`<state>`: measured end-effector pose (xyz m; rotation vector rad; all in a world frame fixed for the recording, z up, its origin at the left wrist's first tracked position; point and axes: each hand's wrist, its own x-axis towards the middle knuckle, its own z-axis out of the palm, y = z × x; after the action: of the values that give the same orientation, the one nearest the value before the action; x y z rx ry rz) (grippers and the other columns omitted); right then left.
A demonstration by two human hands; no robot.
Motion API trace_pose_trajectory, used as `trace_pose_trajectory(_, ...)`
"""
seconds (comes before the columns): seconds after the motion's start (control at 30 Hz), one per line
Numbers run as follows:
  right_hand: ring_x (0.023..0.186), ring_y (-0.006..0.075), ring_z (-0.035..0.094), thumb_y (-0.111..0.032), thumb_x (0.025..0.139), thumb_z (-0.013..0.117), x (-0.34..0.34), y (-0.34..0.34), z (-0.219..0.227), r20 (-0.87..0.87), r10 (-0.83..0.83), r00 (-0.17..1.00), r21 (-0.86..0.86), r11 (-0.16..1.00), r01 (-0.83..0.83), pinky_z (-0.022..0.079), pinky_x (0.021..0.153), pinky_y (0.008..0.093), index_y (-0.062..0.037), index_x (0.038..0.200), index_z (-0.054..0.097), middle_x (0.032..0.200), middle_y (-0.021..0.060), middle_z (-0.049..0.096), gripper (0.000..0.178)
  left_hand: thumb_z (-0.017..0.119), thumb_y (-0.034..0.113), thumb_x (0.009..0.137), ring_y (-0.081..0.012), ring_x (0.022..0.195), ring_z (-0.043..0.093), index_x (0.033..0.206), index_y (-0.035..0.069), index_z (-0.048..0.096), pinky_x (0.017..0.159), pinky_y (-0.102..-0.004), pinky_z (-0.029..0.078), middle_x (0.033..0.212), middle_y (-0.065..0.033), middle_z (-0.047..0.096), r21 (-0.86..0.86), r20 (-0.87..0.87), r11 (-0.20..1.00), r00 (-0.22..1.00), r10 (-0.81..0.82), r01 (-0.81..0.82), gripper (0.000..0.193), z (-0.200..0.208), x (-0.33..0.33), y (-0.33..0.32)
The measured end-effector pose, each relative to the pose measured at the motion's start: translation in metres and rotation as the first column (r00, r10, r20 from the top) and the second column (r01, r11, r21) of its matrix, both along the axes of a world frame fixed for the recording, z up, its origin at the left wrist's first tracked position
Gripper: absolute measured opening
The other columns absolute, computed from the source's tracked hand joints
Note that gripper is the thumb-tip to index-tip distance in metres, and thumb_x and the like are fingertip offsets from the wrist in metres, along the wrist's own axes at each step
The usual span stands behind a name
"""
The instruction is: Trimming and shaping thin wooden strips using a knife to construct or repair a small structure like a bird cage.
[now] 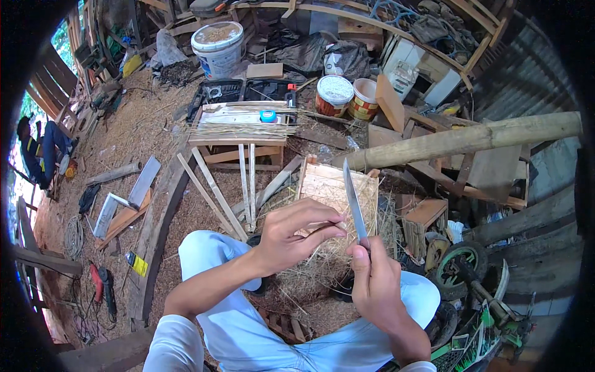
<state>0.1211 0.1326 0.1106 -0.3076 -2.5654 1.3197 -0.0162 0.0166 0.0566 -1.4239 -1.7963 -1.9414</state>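
Observation:
My right hand (377,282) is wrapped round the handle of a knife (354,201), its long blade pointing up and away from me. Left of the blade, my left hand (288,239) has thumb and fingers pinched together. Whatever lies in that pinch is too thin or hidden to make out. Beyond the hands stands a pale wooden board (331,183), partly behind the blade. Thin, pale shavings (310,276) lie heaped below my hands, between my knees.
A thick bamboo pole (471,141) stretches across the right. Thin strips (238,131) and a blue tape measure (268,116) lie on a low wooden stand ahead. Buckets (334,93) stand behind. Planks (152,248) lie left. At far left, another person (46,149) sits.

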Motion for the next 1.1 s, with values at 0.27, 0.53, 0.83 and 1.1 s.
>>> trace_pose_trajectory(0.27, 0.051, 0.013, 0.048, -0.011, 0.097, 0.043, 0.0001, -0.0031, 0.0003, -0.016, 0.02, 1.0, -0.028, 0.999, -0.021, 0.038, 0.048, 0.0286, 0.0028, 0.094, 0.049, 0.065, 0.009, 0.053, 0.016, 0.078, 0.004, 0.068, -0.02, 0.074, 0.065, 0.088, 0.002, 0.064, 0.063, -0.0291, 0.052, 0.082, -0.0091, 0.067, 0.024, 0.007, 1.0, 1.0, -0.015, 0.015, 0.024, -0.0013, 0.0003, 0.0001)
trace_pose_trajectory(0.53, 0.051, 0.0129, 0.048, -0.011, 0.097, 0.042, 0.0004, -0.0031, 0.002, -0.025, 0.027, 0.999, -0.023, 0.999, -0.028, 0.038, 0.048, 0.0286, 0.0021, 0.094, 0.05, 0.065, 0.0089, 0.052, 0.015, 0.078, 0.004, 0.068, -0.0202, 0.075, 0.065, 0.087, 0.002, 0.063, 0.064, -0.0293, 0.052, 0.082, -0.0088, 0.067, 0.017, 0.027, 1.0, 1.0, -0.016, 0.015, 0.025, -0.0005, 0.0016, -0.0007)
trace_pose_trajectory(0.83, 0.051, 0.012, 0.047, -0.011, 0.097, 0.042, 0.0004, -0.0017, 0.0029, -0.008, 0.016, 1.0, -0.033, 0.999, -0.016, 0.038, 0.048, 0.0284, 0.0016, 0.092, 0.05, 0.065, 0.0081, 0.052, 0.016, 0.077, 0.004, 0.069, -0.0217, 0.074, 0.065, 0.091, 0.002, 0.066, 0.063, -0.0295, 0.052, 0.084, -0.0096, 0.067, 0.019, -0.032, 0.999, 0.999, -0.027, 0.028, 0.024, -0.0018, 0.001, 0.0003)
trace_pose_trajectory(1.1, 0.049, 0.0122, 0.047, -0.011, 0.097, 0.042, 0.0002, -0.0008, 0.0042, -0.02, 0.045, 0.999, -0.016, 0.999, -0.046, 0.036, 0.046, 0.0289, 0.0021, 0.093, 0.05, 0.063, 0.0081, 0.051, 0.016, 0.076, 0.004, 0.069, -0.0221, 0.074, 0.066, 0.092, 0.002, 0.067, 0.064, -0.0302, 0.052, 0.085, -0.0104, 0.068, 0.02, -0.051, 0.999, 0.998, -0.046, 0.047, 0.025, 0.0003, 0.0001, -0.0005)
